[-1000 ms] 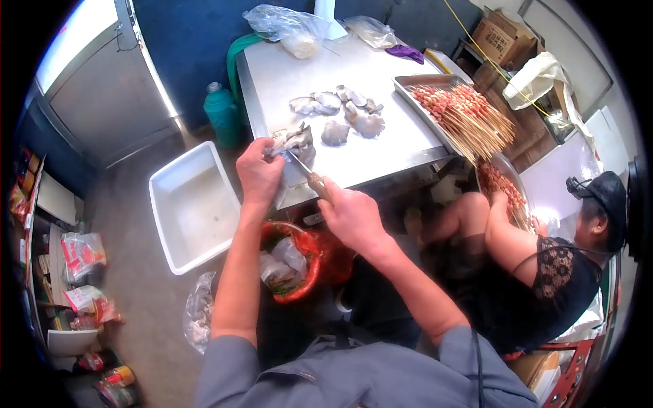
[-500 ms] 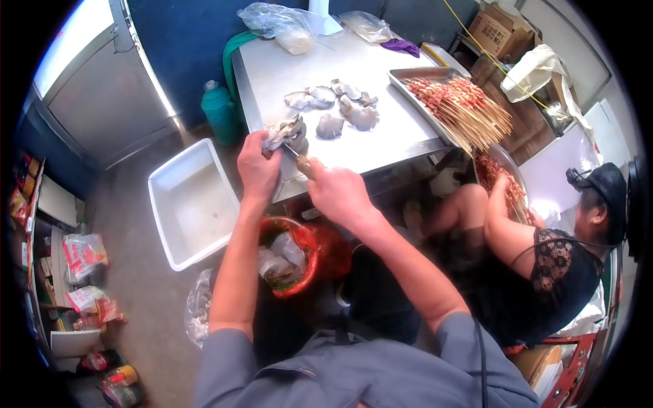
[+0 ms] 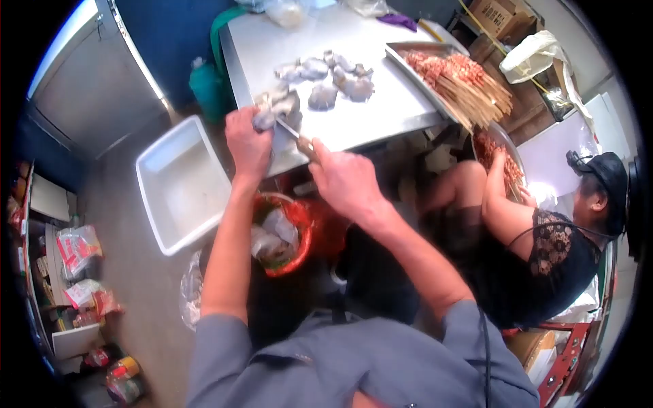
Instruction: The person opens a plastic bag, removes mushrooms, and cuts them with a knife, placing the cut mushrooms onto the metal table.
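Observation:
My left hand (image 3: 249, 144) is closed around the base of a cluster of grey oyster mushrooms (image 3: 280, 104) at the near left corner of the metal table (image 3: 388, 122). In my right hand (image 3: 345, 180) is a knife (image 3: 308, 147), gripped by its wooden handle. Its short blade points up and left, with the tip against or in the cluster near my left fingers; blur hides exactly how deep. Beyond my hands, several loose oyster mushroom pieces (image 3: 322, 96) lie spread on the table.
A steel tray of meat skewers (image 3: 469, 85) stands at the table's right. At right, a seated person (image 3: 544, 251) handles meat in a metal basin (image 3: 520, 166). A white plastic tub (image 3: 153, 194) is on the left; a red-lined bucket (image 3: 299, 251) holding plastic bags stands below my hands.
The whole view has shifted, with the table and my hands now higher in the frame. More of the knife blade shows, and the mushroom cluster appears slightly turned in my left hand.

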Available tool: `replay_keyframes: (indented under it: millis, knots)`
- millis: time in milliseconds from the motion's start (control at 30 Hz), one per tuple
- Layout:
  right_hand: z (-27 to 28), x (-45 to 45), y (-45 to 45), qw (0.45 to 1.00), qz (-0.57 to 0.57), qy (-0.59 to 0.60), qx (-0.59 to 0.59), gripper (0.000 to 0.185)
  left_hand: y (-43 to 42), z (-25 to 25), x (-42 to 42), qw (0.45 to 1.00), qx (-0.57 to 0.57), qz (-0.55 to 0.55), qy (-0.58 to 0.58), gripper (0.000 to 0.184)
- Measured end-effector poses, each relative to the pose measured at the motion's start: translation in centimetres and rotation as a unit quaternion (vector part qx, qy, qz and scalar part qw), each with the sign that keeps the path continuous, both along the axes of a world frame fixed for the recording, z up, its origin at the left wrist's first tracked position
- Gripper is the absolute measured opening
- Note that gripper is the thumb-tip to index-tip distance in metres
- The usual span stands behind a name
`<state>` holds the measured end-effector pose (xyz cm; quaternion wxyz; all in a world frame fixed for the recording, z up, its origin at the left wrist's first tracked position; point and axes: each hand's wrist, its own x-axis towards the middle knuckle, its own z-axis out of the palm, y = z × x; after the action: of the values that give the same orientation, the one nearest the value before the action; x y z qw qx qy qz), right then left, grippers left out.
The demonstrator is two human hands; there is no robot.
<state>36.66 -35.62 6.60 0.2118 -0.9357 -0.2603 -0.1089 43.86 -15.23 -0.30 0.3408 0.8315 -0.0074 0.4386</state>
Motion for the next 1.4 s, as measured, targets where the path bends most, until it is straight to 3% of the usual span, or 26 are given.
replay_keyframes:
  millis: [100, 767, 1067, 1300, 1400]
  knots:
    - [0.6, 0.0, 0.2, 0.998, -0.015, 0.020, -0.051, 0.037, -0.5, 1.1, -0.9, 0.997, 0.049, 0.052, -0.009, 0.027]
    - [-1.4, 6.5, 3.4, 0.998, 0.023, -0.025, -0.053, 0.024, 0.2, 0.3, 1.8, 0.994, 0.094, 0.033, 0.047, 0.027]
    - [0.7, 3.3, 0.8, 0.998, 0.010, 0.031, -0.062, 0.020, 0.2, 0.3, 1.3, 0.996, 0.082, 0.021, 0.042, 0.029]
    - [1.7, 6.1, -2.1, 0.992, 0.011, 0.115, -0.040, 0.024, 0.0, 0.7, -0.3, 0.999, 0.012, -0.033, 0.013, 0.029]
    - [1.4, 6.6, -2.0, 0.995, 0.005, 0.096, -0.036, 0.025, 0.1, 0.7, -0.6, 0.999, -0.005, -0.047, 0.003, 0.031]
